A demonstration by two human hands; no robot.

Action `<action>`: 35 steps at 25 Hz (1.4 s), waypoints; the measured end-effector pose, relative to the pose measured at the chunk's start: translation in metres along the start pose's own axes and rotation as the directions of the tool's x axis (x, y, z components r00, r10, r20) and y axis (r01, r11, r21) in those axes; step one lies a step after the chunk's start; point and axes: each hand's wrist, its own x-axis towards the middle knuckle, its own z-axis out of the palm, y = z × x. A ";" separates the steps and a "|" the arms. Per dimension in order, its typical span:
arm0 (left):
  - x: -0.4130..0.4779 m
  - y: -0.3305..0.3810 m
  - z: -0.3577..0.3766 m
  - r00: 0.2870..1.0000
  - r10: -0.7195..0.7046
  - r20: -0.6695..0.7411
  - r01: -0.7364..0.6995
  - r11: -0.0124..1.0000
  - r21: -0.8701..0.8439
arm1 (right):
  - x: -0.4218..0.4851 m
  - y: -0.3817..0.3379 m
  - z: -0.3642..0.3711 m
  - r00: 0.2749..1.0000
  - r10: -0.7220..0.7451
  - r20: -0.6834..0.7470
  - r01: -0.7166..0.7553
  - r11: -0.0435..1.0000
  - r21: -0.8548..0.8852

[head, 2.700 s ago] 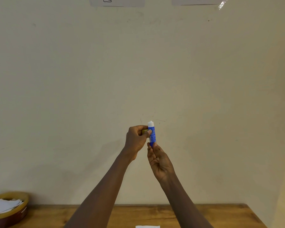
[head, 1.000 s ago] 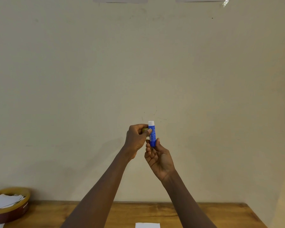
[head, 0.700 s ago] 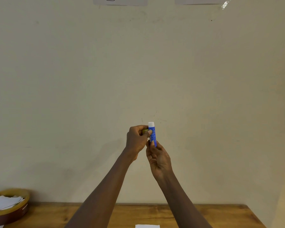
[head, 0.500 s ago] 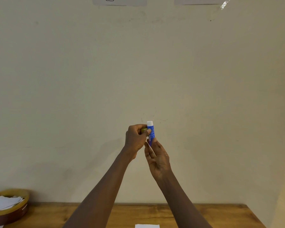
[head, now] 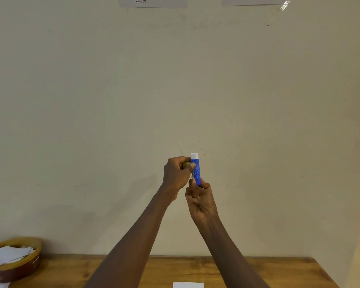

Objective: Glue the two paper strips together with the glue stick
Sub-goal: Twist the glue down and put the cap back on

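**Q:** where's your glue stick at rn?

**A:** Upright in the air in front of the wall, well above the table. Your left hand grips the blue barrel, thumb across it, with a yellow-green cap tucked in the same fingers. Your right hand pinches the bottom end, fingers curled. A few secs back they lay looser under it.

**Q:** and the bowl?

**A:** Far left on the table, with white paper scraps in it. One white strip lies at the near edge.
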 end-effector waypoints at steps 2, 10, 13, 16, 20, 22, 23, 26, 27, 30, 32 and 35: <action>-0.001 -0.002 0.001 1.000 0.004 -0.006 -0.004 1.000 0.006 | 0.001 0.000 0.002 0.997 -0.056 -0.047 0.053 0.996 -0.067; 0.001 0.001 -0.005 1.000 0.026 -0.013 -0.027 0.999 -0.024 | -0.003 -0.009 0.001 0.981 0.186 0.054 -0.183 0.981 -0.063; 0.002 0.000 -0.006 1.000 0.026 -0.014 -0.026 0.999 -0.028 | -0.004 -0.004 0.003 0.990 0.130 0.048 -0.132 0.990 0.041; 0.001 -0.001 -0.006 0.999 0.017 -0.029 -0.018 1.000 -0.021 | -0.007 -0.003 0.002 0.995 0.078 0.055 -0.080 0.995 0.051; 0.000 -0.002 -0.004 1.000 0.012 -0.024 -0.012 1.000 0.001 | -0.007 -0.003 0.005 1.000 0.014 0.011 -0.014 1.000 0.006; 0.000 -0.001 -0.003 1.000 0.006 -0.029 -0.006 1.000 -0.001 | -0.007 -0.003 0.006 1.000 -0.012 -0.021 0.012 1.000 -0.016; -0.001 -0.001 -0.003 1.000 0.006 -0.029 -0.006 1.000 0.001 | -0.008 -0.003 0.007 0.999 -0.021 -0.032 0.020 0.999 -0.025; -0.001 0.000 -0.002 1.000 -0.004 -0.010 0.003 1.000 -0.011 | -0.009 -0.004 0.007 0.999 -0.020 -0.047 0.019 1.000 -0.014; -0.001 0.001 -0.002 1.000 -0.014 0.009 0.014 1.000 -0.028 | -0.010 -0.004 0.006 0.999 -0.012 -0.043 0.012 1.000 0.007; -0.002 0.002 -0.004 0.995 -0.044 0.084 0.050 0.996 -0.069 | -0.011 -0.007 0.003 1.000 0.015 -0.015 -0.014 0.998 0.059; -0.003 0.003 -0.006 0.993 -0.045 0.108 0.058 0.992 -0.115 | -0.012 -0.008 0.002 1.000 0.024 -0.003 -0.023 0.997 0.069; -0.002 0.009 -0.010 0.999 -0.030 0.043 0.040 0.970 -0.240 | -0.013 -0.007 0.003 1.000 0.030 -0.006 -0.029 0.996 0.080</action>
